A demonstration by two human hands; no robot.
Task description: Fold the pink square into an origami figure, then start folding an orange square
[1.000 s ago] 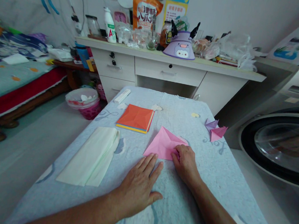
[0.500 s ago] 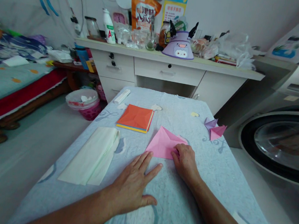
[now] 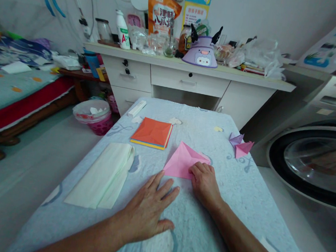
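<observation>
- Head view: the work in hand is a flat sheet of bright pink paper, folded and lined with creases (image 3: 179, 161), lying on the pale blue patterned tablecloth (image 3: 196, 124) with one point facing away from the person.
- The step looks like flattening or creasing its near edge.
- The left hand (image 3: 147, 208) is open and flat, fingers spread; its foremost fingertip meets the paper's near left corner, while the palm and thumb lie on the cloth, clear of the paper.
- The right hand (image 3: 205, 182) has its fingers curled over the near edge, right of the middle; whether they pinch the paper or only press it, I cannot tell.
- Most of the paper lies beyond the fingers, its far point and left slope uncovered.
- The next move seems to call for steady pressure along that edge, the left corner kept from sliding.
- Well apart, to the right, sit a small folded purple paper piece (image 3: 236, 139) and a small folded darker-pink one (image 3: 243, 149).
</observation>
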